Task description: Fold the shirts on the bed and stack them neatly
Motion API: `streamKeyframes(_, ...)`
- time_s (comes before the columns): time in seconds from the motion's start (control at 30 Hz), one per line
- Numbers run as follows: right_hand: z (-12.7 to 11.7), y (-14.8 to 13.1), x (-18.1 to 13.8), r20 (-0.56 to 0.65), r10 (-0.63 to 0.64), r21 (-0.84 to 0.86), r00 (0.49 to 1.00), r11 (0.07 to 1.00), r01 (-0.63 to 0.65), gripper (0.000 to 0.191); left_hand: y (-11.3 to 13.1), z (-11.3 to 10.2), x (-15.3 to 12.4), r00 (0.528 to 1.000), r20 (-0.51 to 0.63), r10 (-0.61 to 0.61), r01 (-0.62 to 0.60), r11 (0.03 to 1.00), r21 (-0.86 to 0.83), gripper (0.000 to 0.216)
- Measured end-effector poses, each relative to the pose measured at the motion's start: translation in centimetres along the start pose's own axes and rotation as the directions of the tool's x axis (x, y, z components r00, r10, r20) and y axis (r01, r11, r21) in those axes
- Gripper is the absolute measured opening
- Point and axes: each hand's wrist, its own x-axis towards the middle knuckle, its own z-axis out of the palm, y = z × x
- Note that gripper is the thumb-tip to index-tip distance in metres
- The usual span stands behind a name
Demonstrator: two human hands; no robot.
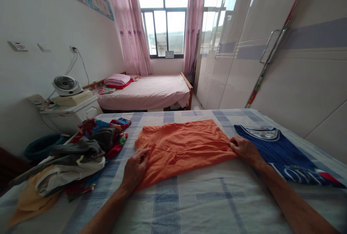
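Note:
An orange shirt [184, 143] lies partly folded in the middle of the checked bedsheet [195, 198]. My left hand [135, 169] pinches the shirt's left edge, fingers closed on the cloth. At the shirt's right edge my right hand [245, 149] grips a fold, fingers curled on the fabric. A blue sports jersey [284, 154] with white lettering lies flat just right of my right hand.
A heap of mixed clothes [78, 154] sits on the bed's left side. Beyond the bed stand a white cabinet with a small fan [66, 85], a pink single bed [146, 91] under the window, and a glossy wardrobe [271, 56] along the right wall.

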Motion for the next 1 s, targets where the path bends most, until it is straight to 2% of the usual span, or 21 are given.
streamKeyframes(0.13, -0.5, 0.4, -0.1, -0.203, -0.046, 0.078, 0.978, 0.995, 0.063, 0.018, 0.3, -0.2, -0.2, 0.996, -0.092, 0.016, -0.022, 0.998, -0.06, 0.026)
streamKeyframes(0.23, -1.6, 0.5, -0.1, -0.212, -0.079, 0.15, 0.974, 0.982, 0.112, 0.014, 0.9, -0.6, -0.2, 0.977, -0.212, -0.012, -0.015, 0.992, -0.124, 0.026)
streamKeyframes(0.3, -2.4, 0.4, -0.2, -0.18, -0.027, 0.332, 0.983, 0.939, 0.086, 0.013, 1.4, -0.9, -0.3, 0.962, -0.274, -0.016, -0.028, 0.987, -0.158, 0.025)
streamKeyframes(0.37, -3.1, 0.2, -0.5, -0.107, 0.04, 0.569, 0.993, 0.822, 0.028, 0.015, 1.9, -1.2, -0.3, 0.946, -0.324, -0.003, -0.054, 0.985, -0.167, 0.023)
streamKeyframes(0.43, -3.6, 0.0, -0.9, -0.016, 0.073, 0.752, 0.997, 0.658, -0.036, 0.016, 2.4, -1.7, -0.5, 0.931, -0.364, 0.023, -0.085, 0.984, -0.154, 0.02)
streamKeyframes(0.5, -4.0, -0.4, -1.6, 0.009, 0.125, 0.842, 0.992, 0.535, -0.075, 0.015, 2.9, -2.3, -1.1, 0.914, -0.4, 0.061, -0.121, 0.984, -0.128, 0.018)
streamKeyframes(0.53, -4.3, -0.5, -1.9, 0.008, 0.159, 0.853, 0.987, 0.513, -0.09, 0.015, 3.2, -2.7, -1.4, 0.904, -0.419, 0.087, -0.148, 0.982, -0.115, 0.017)
streamKeyframes(0.6, -4.9, -0.8, -2.3, -0.005, 0.212, 0.827, 0.977, 0.55, -0.115, 0.017, 3.8, -3.4, -2.3, 0.878, -0.455, 0.152, -0.217, 0.972, -0.095, 0.015)
streamKeyframes(0.7, -5.3, -0.9, -2.0, -0.033, 0.233, 0.701, 0.972, 0.698, -0.143, 0.021, 4.3, -4.0, -2.8, 0.861, -0.465, 0.207, -0.273, 0.959, -0.08, 0.014)
streamKeyframes(0.77, -4.4, -0.7, -1.1, -0.045, 0.255, 0.624, 0.966, 0.762, -0.172, 0.024, 4.0, -3.7, -2.3, 0.893, -0.42, 0.164, -0.22, 0.971, -0.09, 0.016)
streamKeyframes(0.87, -1.8, -0.1, 0.4, 0.011, 0.29, 0.529, 0.957, 0.811, -0.251, 0.032, 2.7, -2.5, -1.0, 0.968, -0.247, -0.052, 0.004, 0.982, -0.191, 0.026)
streamKeyframes(0.93, -0.2, 0.2, 1.0, 0.053, 0.266, 0.471, 0.962, 0.843, -0.259, 0.038, 1.7, -1.8, -0.5, 0.977, -0.045, -0.207, 0.19, 0.951, -0.245, 0.039)
streamKeyframes(1.0, 0.6, 0.2, 1.1, 0.062, 0.196, 0.451, 0.979, 0.869, -0.202, 0.042, 1.0, -1.5, -0.4, 0.962, 0.11, -0.249, 0.27, 0.929, -0.253, 0.046)
